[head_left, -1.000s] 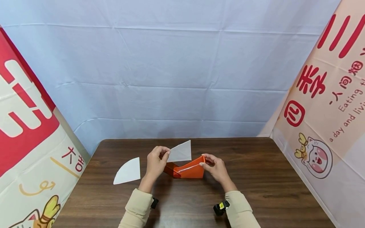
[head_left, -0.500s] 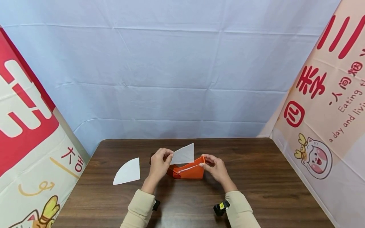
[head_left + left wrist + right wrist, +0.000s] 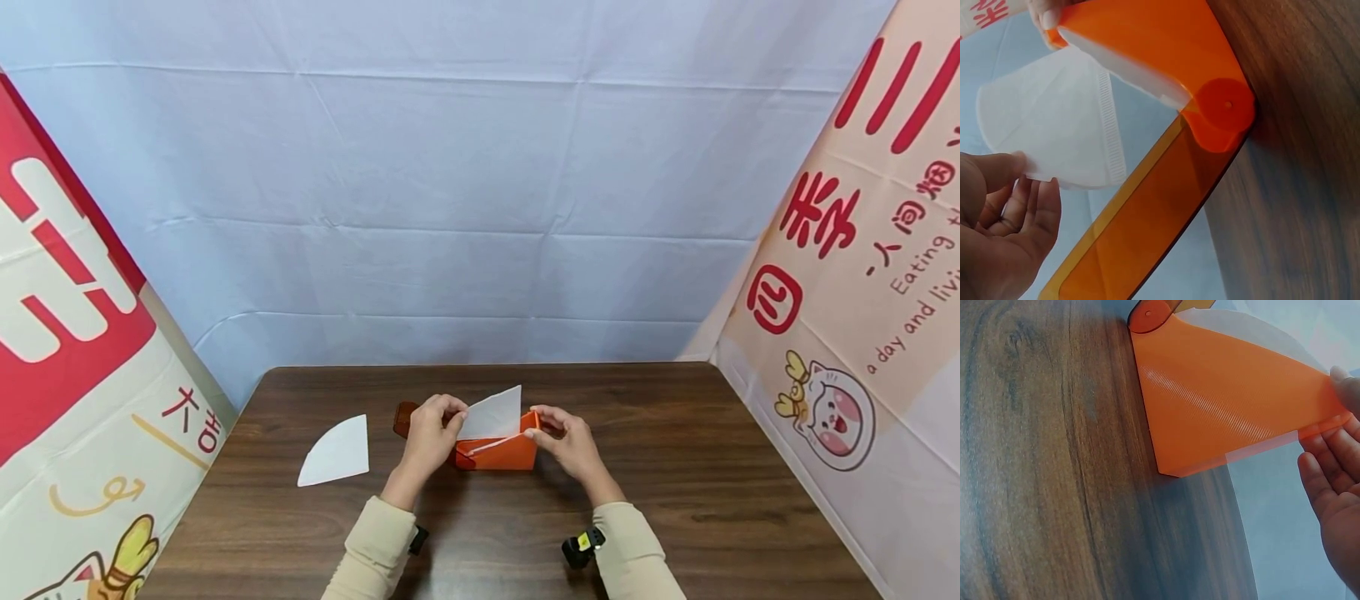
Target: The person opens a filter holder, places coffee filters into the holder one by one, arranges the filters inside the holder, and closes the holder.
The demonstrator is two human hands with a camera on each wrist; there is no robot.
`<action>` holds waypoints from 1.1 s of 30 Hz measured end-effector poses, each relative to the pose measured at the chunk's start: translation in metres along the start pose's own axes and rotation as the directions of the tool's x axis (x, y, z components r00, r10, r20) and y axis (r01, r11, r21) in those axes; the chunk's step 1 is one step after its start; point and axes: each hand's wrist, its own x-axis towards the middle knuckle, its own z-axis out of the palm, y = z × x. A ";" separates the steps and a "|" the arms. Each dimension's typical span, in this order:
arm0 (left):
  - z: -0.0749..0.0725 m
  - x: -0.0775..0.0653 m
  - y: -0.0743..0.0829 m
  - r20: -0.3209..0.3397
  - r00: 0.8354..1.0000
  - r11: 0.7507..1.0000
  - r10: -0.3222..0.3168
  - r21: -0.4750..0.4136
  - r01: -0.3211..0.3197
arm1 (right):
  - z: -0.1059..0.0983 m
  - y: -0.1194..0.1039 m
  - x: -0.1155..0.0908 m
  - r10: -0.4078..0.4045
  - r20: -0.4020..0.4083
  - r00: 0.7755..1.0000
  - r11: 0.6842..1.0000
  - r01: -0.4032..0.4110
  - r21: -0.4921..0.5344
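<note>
My left hand (image 3: pixel 430 435) pinches a white cone-shaped paper coffee filter (image 3: pixel 495 414) by its near-left edge. A crimped seam shows on this filter in the left wrist view. The filter sits just over the mouth of an orange plastic filter holder (image 3: pixel 504 457), partly behind its front wall. A white paper edge (image 3: pixel 1129 72) pokes out along the holder's rim. The holder's brownish see-through lid (image 3: pixel 1141 219) hangs swung back on its round hinge. With thumb and fingers, my right hand (image 3: pixel 567 442) grips the tall right end of the holder, which stands on the table.
Left of the holder, another white fan-shaped coffee filter (image 3: pixel 337 451) lies flat on the brown wooden table (image 3: pixel 675 467). A pale cloth (image 3: pixel 450 208) hangs behind the table, with printed cloths at both sides.
My left hand has moved right and slightly nearer, bringing the coffee filter lower, over the holder's mouth. More of the lid shows behind that hand. The right hand and holder stay put.
</note>
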 end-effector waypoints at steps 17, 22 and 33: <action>0.013 -0.004 -0.001 0.054 0.998 1.000 -0.021 -0.004 0.021 | 0.002 -0.002 0.000 0.005 -0.020 1.000 1.000 -0.005 0.000; 0.016 -0.005 0.001 0.069 0.997 0.999 -0.033 0.002 0.033 | 0.000 -0.018 -0.003 -0.017 -0.005 1.000 1.000 0.017 0.007; 0.023 -0.009 0.002 0.132 0.989 0.997 -0.072 0.000 0.072 | -0.002 -0.041 -0.008 0.019 0.005 1.000 1.000 -0.019 -0.007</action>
